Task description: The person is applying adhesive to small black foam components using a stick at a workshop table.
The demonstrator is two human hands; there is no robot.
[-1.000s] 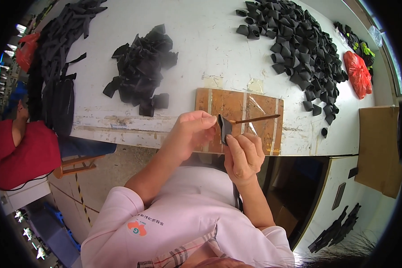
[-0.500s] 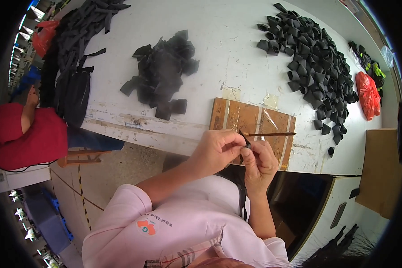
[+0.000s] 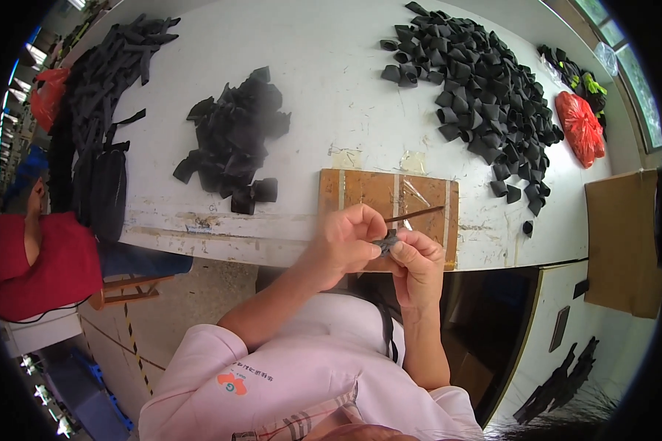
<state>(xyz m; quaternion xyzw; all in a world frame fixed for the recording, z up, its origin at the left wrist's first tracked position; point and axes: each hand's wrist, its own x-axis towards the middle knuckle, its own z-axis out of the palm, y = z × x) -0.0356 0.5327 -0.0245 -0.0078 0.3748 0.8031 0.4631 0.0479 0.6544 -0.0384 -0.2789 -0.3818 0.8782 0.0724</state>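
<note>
A small piece of black fabric [image 3: 387,241] is pinched between the fingertips of both my hands, above the near edge of a brown wooden board. My left hand [image 3: 346,239] grips it from the left with bent thumb and forefinger. On the other side, my right hand [image 3: 419,259] closes thumb and fingers on it. A thin dark brown stick [image 3: 419,214] reaches from beside my left forefinger out over the board [image 3: 438,195]; whether a hand holds it I cannot tell. Strips of clear tape cross the board.
Folded black fabric pieces [image 3: 493,95] make a large pile at the right. A looser heap [image 3: 235,132] lies left of centre, long black strips [image 3: 118,62] far left. Beyond are a red plastic bag [image 3: 579,128] and a cardboard box [image 3: 621,242]. A person in red [image 3: 44,257] sits at left.
My hands have turned the black fabric piece, which now looks more bunched between the fingertips. The stick has tilted, its right end farther from me. The whole view has shifted slightly.
</note>
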